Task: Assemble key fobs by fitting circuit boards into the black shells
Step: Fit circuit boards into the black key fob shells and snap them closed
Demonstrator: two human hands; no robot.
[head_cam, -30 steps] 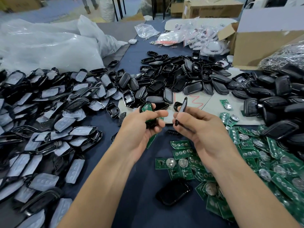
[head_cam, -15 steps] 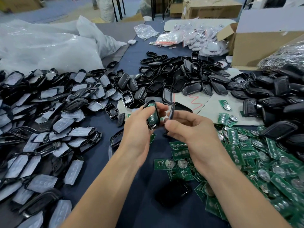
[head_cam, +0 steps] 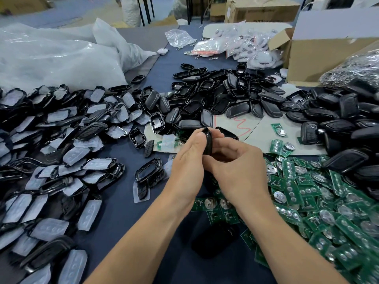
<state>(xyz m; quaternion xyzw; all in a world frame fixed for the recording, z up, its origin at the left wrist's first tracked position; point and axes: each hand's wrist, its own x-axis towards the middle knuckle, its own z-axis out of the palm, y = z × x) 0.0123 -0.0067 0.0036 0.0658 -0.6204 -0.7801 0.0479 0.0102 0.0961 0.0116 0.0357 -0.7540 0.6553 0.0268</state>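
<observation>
dark blue cloth covers your table, with cloudy plastic bags heaped at the far left and an open cardboard box at the far right. to your left sprawls a wide pile of shell fronts fitted with grey button pads. a heap of empty black shells sits straight ahead, and green circuit boards spread out on your right. your left hand and right hand meet above the middle of the table, the fingers of both curled round one black shell held edge-on between them. you cannot tell whether a board sits inside it. a lone dark fob lies on the cloth between your forearms.
</observation>
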